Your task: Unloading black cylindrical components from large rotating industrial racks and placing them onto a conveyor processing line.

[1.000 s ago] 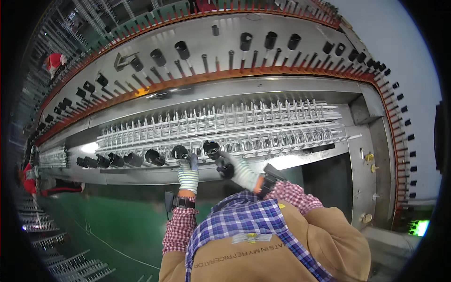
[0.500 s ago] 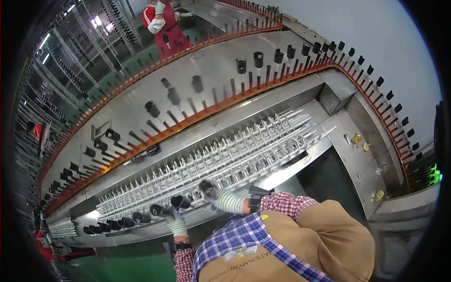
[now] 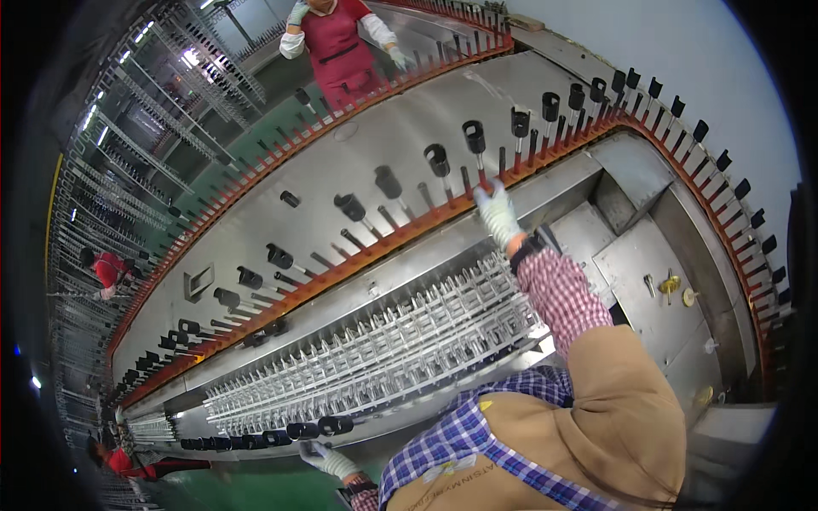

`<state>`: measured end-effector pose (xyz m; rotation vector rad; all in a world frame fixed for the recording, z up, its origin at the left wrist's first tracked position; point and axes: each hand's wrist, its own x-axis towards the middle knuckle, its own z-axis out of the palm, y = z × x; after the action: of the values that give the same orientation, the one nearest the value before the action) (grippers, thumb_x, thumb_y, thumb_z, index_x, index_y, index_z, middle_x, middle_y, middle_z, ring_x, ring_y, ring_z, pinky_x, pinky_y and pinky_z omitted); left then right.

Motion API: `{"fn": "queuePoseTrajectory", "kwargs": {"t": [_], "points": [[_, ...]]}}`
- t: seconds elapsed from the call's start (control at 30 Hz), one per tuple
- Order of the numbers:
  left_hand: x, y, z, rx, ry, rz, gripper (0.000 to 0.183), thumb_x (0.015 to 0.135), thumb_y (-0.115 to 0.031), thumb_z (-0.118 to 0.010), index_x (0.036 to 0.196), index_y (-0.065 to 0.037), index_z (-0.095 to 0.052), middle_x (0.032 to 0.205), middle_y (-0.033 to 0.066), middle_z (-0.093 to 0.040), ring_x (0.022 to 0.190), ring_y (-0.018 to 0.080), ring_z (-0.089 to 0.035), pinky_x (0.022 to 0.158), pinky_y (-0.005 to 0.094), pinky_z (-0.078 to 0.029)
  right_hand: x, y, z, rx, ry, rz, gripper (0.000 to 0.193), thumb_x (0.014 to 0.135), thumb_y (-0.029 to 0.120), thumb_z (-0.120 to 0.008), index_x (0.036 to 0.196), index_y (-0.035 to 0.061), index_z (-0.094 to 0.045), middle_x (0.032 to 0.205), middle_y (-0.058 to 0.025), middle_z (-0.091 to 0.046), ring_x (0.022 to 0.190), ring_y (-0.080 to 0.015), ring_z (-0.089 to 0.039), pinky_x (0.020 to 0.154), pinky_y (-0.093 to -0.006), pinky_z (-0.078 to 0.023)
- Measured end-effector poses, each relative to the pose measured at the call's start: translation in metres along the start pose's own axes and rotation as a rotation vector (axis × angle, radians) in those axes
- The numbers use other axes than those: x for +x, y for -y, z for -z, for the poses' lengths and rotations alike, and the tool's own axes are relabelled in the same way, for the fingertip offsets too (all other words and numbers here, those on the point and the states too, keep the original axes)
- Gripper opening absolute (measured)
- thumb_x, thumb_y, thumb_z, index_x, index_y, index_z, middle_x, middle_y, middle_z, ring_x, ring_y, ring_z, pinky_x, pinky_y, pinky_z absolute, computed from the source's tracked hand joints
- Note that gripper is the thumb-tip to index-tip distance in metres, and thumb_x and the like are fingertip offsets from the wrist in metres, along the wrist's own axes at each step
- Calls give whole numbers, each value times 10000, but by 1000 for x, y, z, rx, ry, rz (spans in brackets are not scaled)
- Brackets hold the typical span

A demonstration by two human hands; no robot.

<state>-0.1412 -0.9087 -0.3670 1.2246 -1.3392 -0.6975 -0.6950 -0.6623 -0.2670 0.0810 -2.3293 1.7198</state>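
Black tubular sleeves [image 3: 474, 134] stand on thin metal pins along the orange-edged conveyor rail [image 3: 400, 232], spaced along its curve, and more of them lie on their sides in a row [image 3: 281, 437] at the near lip of the steel machine bed [image 3: 596, 230]. We reach our right hand [image 3: 496, 213], gloved in white knit, up to the rail just below one pin; the fingers curl toward the pin's base, but we cannot tell whether they are closed on it or only touching it. Our left hand [image 3: 325, 458], also gloved, sits low at the near edge, just beside the end of the lying row; its fingers look loose and spread, holding nothing that we can make out. Between the two hands runs a bank of bright wire racks [image 3: 383, 349].

Across the rail a person in a red apron [image 3: 336, 38] works at the far side, hands well apart from ours.

We judge the main risk to be the stretch itself: with our right arm extended over the wire racks, the plaid sleeve [image 3: 558, 289] could catch on their upright prongs. A glove fingertip could also snag between a pin and the rail if the line is moving, which we cannot tell. A sleeve knocked crooked on its pin might drop onto the bed.
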Motion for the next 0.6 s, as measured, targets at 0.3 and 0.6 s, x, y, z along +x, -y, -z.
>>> {"fn": "queuePoseTrajectory", "kwargs": {"t": [0.3, 0.6], "points": [[-93, -63, -63, -170, 475, 122, 408, 732, -99, -540, 1115, -47, -411, 904, 64, -515, 603, 111, -470, 524, 224, -409, 74, 53, 8, -389, 35, 283, 480, 727, 491, -539, 898, 42, -549, 605, -76, -585, 536, -146, -555, 511, -284, -437], [-84, -52, -84, 40, 457, 407, 318, 818, -330, -520, 995, -68, -479, 789, 67, -564, 496, 85, -451, 389, 202, -357, 210, -124, 147, 283, -271, -135, 417, 752, 408, -580, 1066, 145, -503, 546, -10, -501, 363, -101, -446, 321, -241, -357]]}}
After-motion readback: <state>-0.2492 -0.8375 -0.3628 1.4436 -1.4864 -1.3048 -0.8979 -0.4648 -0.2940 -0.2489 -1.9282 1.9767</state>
